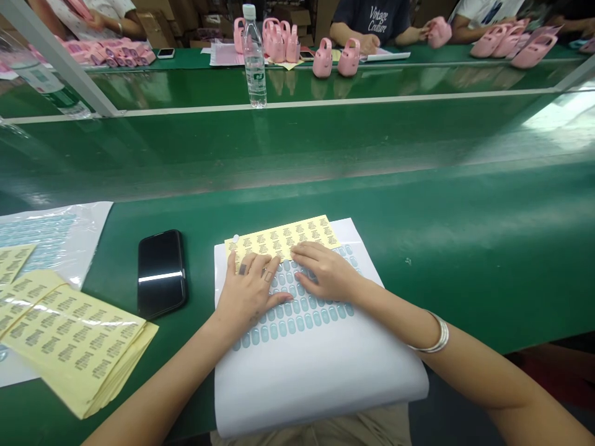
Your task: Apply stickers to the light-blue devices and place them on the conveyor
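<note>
A white sheet (297,378) lies in front of me, its near end curling over the table's edge. Rows of small light-blue oval stickers (291,325) cover its upper half. Across the far end rests a yellow label sheet (283,238) printed with rows of dark text. My left hand (248,288) is spread flat, fingertips on the yellow sheet's near edge and thumb over the blue ovals. Opposite it, my right hand (330,271) stretches its fingers along the same edge, thumb apart above the ovals. Both palms hide part of the rows. A small white piece (235,238) sits at the yellow sheet's far left.
Left of the sheets lies a black phone (162,272). Beyond it are a stack of yellow label sheets (77,341) and a clear plastic bag (88,241). A water bottle (255,68) stands on the divider ledge. Across it, people handle pink shoe-shaped items (323,59).
</note>
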{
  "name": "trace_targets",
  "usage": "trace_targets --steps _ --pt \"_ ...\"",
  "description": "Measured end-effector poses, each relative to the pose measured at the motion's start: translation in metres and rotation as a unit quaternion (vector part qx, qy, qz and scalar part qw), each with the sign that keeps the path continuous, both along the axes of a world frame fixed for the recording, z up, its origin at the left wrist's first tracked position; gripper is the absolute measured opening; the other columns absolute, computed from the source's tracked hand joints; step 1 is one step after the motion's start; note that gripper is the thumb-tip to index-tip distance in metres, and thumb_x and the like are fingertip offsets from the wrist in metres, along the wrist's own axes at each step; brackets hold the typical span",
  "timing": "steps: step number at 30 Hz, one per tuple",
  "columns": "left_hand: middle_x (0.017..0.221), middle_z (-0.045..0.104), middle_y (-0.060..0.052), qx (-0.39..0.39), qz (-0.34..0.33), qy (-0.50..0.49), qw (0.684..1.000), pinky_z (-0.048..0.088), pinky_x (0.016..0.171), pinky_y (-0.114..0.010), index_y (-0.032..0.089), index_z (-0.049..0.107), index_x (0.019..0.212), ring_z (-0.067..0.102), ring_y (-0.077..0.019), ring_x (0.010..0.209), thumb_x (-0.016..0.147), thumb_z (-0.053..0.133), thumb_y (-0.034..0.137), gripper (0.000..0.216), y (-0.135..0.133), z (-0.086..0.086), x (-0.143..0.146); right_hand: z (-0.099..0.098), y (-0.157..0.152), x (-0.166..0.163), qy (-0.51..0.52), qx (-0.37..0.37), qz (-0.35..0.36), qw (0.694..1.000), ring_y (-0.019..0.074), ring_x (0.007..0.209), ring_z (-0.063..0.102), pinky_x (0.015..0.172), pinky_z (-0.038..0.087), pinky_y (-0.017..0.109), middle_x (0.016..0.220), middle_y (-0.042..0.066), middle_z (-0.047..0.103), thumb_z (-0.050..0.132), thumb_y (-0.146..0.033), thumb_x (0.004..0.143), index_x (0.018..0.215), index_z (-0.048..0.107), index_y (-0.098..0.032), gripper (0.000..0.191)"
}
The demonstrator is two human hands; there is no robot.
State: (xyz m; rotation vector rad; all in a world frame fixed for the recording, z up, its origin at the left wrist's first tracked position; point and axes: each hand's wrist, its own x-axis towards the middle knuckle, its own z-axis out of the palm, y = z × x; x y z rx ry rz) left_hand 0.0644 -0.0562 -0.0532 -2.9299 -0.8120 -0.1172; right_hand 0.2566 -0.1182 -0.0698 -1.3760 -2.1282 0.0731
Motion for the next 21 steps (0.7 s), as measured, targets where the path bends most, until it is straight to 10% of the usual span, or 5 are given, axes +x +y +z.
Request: trace_targets --steps 21 --pt "0.119 0.051 -0.015 0.009 0.012 -0.026 1.0 0.029 0.095 -0.056 0.017 0.045 0.127 0.042 -0.0312 0.112 0.086 0.031 0.056 0.058 0.0014 -0.0062 -0.0005 0.0012 0.0011 -0.0004 -0.029 -0.021 -0.012 0.999 0.0274 0.114 0.047 0.095 0.045 0.047 0.117 0.016 0.056 0.042 -0.025 0.086 0.116 0.053 -0.005 0.037"
